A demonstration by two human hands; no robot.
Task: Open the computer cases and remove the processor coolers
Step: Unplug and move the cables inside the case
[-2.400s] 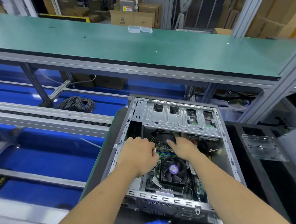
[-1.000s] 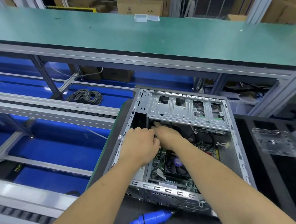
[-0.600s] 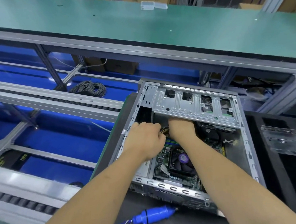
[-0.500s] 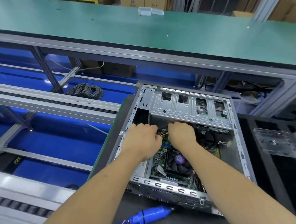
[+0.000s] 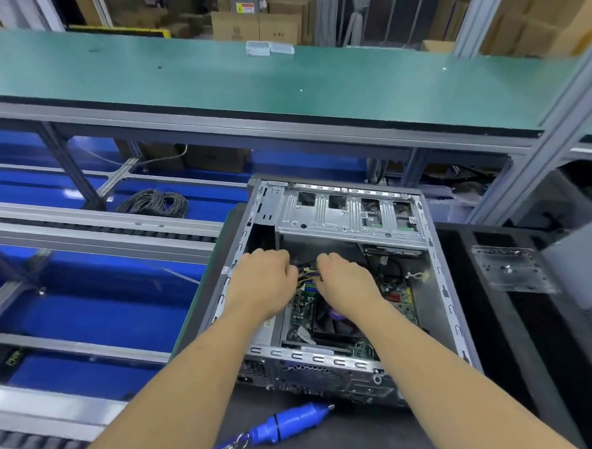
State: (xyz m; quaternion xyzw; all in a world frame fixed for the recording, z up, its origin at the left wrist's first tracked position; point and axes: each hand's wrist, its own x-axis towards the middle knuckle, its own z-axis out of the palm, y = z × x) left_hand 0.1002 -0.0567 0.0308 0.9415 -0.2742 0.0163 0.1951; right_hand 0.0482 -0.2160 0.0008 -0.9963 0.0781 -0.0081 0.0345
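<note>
- Computer case, side panel off, lies on the dark surface.
- Left hand: grip curled on the bundle of coloured wires inside the case.
- Right hand: grip also pinching those wires, just beside the left.
- Processor cooler sits directly under the right wrist, partly hidden.
- Blue electric screwdriver lies in front of the case.

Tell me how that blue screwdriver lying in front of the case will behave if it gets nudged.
The blue screwdriver has a rounded barrel and lies on its side, so it would probably roll rather than tip. The coiled cord at its tail may tug it back. The dark mat beneath looks soft enough to limit sliding.
</note>
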